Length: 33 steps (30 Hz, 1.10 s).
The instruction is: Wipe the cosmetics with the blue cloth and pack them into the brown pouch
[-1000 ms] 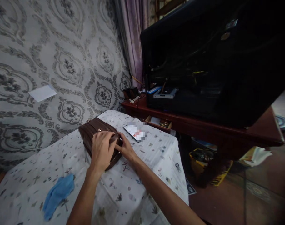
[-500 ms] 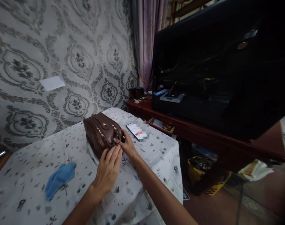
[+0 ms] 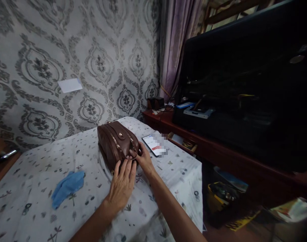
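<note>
A brown leather bag [image 3: 109,143] with metal zips and a stud on top lies on the patterned white cloth. My left hand [image 3: 123,186] rests against the near end of the bag, fingers stretched out and side by side. At the bag's near right corner, my right hand [image 3: 145,159] is closed round the edge; its fingertips show by a strap loop on top. To the right of the bag a phone [image 3: 153,144] lies with its screen lit and partly blurred. A crumpled blue cloth [image 3: 69,188] lies to the left of my hands.
A dark red desk [image 3: 158,117] carries a large black television [image 3: 244,84] and small black speakers [image 3: 155,102]. One desk drawer [image 3: 185,144] stands pulled out. Below are a yellow bag [image 3: 216,198] and papers on the floor. A patterned wall borders the table's far left side.
My left hand has moved from the top of the bag down to its near end, uncovering the zips and stud. My right hand stays at the corner. The view has turned left.
</note>
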Each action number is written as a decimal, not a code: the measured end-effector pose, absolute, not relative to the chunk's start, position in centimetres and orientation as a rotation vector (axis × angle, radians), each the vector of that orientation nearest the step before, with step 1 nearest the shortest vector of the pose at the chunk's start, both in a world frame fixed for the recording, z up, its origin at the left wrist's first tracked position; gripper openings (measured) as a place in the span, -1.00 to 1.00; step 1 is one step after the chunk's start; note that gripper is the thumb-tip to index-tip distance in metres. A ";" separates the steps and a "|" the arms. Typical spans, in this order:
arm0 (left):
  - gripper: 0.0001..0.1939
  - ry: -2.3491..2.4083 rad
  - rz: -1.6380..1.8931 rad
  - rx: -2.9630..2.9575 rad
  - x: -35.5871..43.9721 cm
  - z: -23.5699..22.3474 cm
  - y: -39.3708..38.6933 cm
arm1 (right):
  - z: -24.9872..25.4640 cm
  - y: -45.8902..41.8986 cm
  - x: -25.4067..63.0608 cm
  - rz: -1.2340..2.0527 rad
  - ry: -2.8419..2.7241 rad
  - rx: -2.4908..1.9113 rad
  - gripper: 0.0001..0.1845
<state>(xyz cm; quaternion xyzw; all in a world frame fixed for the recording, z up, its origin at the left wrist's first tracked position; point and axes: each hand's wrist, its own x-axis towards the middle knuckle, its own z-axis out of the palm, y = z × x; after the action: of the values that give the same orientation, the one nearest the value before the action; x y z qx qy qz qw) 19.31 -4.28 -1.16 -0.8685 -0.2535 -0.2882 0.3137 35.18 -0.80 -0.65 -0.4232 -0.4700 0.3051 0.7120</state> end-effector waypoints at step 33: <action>-0.68 -0.743 -0.703 -2.373 19.5 -2.0 -4.0 | 2.9 -1.1 36.4 0.937 -0.795 -0.580 -0.75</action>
<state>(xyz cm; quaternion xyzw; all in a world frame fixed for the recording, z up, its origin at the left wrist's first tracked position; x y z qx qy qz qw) 19.54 -3.96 -2.01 -0.8828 -0.2765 -0.2616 0.2752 36.43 -1.06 2.89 -0.2680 -0.3677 0.4332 0.7780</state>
